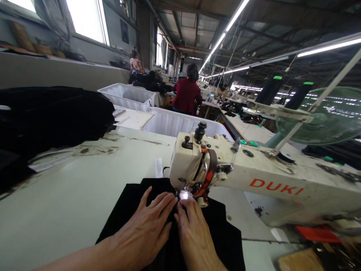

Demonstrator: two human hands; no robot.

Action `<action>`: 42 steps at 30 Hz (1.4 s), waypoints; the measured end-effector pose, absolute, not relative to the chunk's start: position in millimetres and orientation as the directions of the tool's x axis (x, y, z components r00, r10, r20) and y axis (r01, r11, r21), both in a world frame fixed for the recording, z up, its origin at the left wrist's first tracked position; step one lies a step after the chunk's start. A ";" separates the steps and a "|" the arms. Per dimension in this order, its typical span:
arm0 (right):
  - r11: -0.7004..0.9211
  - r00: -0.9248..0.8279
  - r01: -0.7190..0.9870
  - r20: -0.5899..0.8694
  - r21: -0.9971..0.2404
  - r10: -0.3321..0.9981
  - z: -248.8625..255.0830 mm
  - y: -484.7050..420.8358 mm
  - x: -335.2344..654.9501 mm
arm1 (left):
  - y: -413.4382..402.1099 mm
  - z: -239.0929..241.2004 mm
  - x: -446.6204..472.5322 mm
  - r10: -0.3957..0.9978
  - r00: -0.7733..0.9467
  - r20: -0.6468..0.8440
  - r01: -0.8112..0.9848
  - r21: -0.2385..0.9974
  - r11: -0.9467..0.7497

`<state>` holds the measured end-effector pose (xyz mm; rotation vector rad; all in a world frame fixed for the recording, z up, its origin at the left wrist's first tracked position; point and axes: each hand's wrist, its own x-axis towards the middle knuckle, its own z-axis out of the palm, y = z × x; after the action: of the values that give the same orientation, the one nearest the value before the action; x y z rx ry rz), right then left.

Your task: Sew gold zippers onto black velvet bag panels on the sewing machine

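Black fabric (222,229) lies under the head of a white sewing machine (183,158) marked DUKI. My left hand (146,222) rests on the cloth left of the needle, its fingers stretched out and partly spread. Close by on the right, my right hand (194,233) has its fingers bent and pressed together on the fabric, fingertips right beside the lit presser foot (177,192). The fingertips of both hands nearly meet there. The exact stitching spot is hidden by fingers and machine head.
A heap of black cloth (53,120) covers the table's left side. Behind the machine stand white plastic bins (180,122). A green fan (321,116) and thread cones (269,90) are at right. A person in dark red (186,92) sits farther back.
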<state>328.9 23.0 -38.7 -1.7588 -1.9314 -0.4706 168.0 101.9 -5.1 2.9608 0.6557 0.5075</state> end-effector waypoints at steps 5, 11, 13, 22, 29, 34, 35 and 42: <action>0.171 -0.126 0.985 0.533 -0.034 0.837 -33.9 23.6 334.5 | 101.2 -7.1 169.7 0.436 0.846 0.305 0.412 0.144 -0.900; 0.176 -0.150 0.984 0.517 -0.001 0.843 -30.5 23.5 338.4 | 99.3 -1.2 171.6 0.448 0.857 0.256 0.416 0.172 -0.893; 0.175 -0.146 0.984 0.520 -0.008 0.841 -31.0 23.1 338.7 | 99.0 0.7 171.7 0.444 0.861 0.249 0.412 0.172 -0.895; 0.183 -0.135 0.982 0.497 -0.050 0.857 -28.3 24.6 339.0 | 98.5 2.9 171.1 0.427 0.866 0.261 0.392 0.176 -0.903; 0.192 -0.151 0.981 0.478 -0.037 0.865 -24.5 26.9 339.1 | 101.1 8.7 170.7 0.414 0.871 0.265 0.373 0.191 -0.908; 0.198 -0.164 0.980 0.500 -0.016 0.850 -22.9 24.2 339.1 | 102.5 7.9 169.3 0.396 0.878 0.270 0.355 0.189 -0.916; 0.199 -0.162 0.980 0.503 -0.021 0.849 -22.4 23.8 338.9 | 102.6 7.6 169.3 0.395 0.878 0.271 0.353 0.191 -0.916; 0.200 -0.155 0.979 0.505 -0.036 0.849 -21.1 24.4 339.9 | 104.6 9.3 168.7 0.398 0.870 0.291 0.350 0.203 -0.914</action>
<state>339.9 24.4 -21.1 -1.7032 -2.0658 -0.4224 168.7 104.6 9.3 2.8975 0.5829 0.4973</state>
